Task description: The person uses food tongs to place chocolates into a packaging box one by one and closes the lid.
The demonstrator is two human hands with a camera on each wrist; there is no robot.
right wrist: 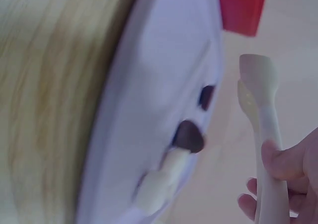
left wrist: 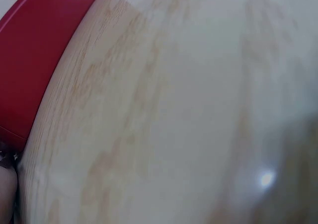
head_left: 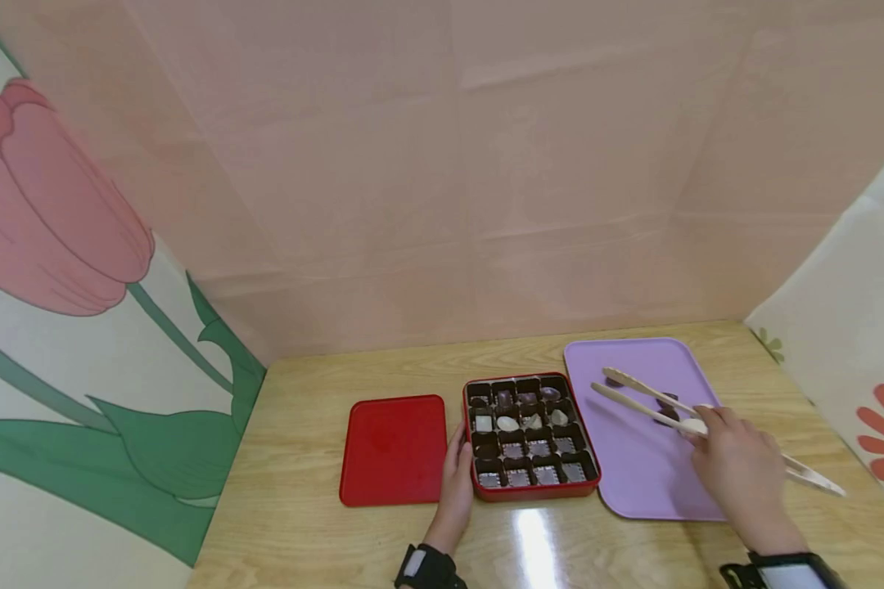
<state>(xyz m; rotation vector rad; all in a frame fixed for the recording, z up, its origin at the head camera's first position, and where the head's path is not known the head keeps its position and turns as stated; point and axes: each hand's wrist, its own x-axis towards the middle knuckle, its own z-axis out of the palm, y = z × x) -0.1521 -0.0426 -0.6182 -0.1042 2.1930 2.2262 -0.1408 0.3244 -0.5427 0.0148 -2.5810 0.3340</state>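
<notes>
Wooden tabletop (head_left: 302, 442): right hand (head_left: 744, 466) grips tongs (right wrist: 271, 129); left hand (head_left: 455, 468), partly hidden, seemingly touches box (head_left: 534, 493).

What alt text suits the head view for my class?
A right hand holds pale tongs over a purple tray with dark pieces. A left hand touches a red, divided box holding small pieces; a red lid lies left of it.

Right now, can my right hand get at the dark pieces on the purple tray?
Probably yes: your right hand holds tongs over the purple tray, and nothing in the right wrist view blocks the dark pieces, though a white piece might crowd one.
</notes>
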